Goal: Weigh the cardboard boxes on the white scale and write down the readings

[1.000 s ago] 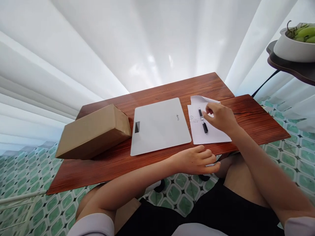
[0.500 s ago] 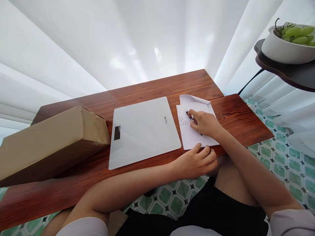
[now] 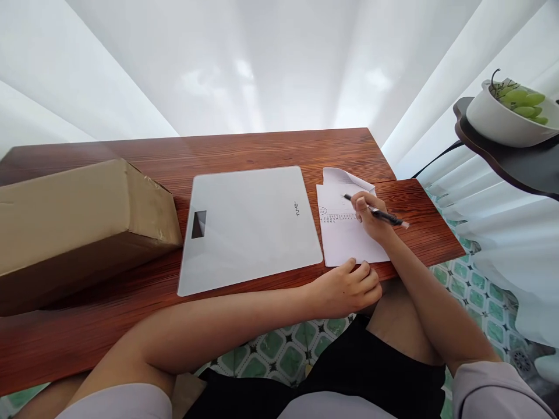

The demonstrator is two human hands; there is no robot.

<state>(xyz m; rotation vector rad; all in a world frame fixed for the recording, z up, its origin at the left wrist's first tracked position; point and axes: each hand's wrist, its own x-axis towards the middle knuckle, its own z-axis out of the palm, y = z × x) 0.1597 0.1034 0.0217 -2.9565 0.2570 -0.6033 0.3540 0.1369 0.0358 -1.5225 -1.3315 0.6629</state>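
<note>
My right hand [image 3: 371, 218] holds a black pen [image 3: 384, 216] in a writing grip, its tip pointing left over the paper and its back end sticking out to the right. Beneath it lie white sheets of paper [image 3: 343, 244] with rows of handwriting and a small circled note; the upper right corner is curled. My left hand [image 3: 347, 289] rests at the table's front edge, by the lower edge of the sheets, its fingers loosely bent and apart, holding nothing. Just left of the paper is a white glass scale [image 3: 248, 227] with a dark display.
A brown cardboard box [image 3: 82, 209] stands on the left of the wooden table [image 3: 262, 145]. At the right, a white bowl [image 3: 502, 125] of green grapes [image 3: 519, 99] sits on a dark stand [image 3: 493, 160]. White curtains [image 3: 279, 70] hang behind.
The pen has turned in my right hand, from lying under the fingers to a writing grip. My left hand stays at the edge. The view has shifted slightly.
</note>
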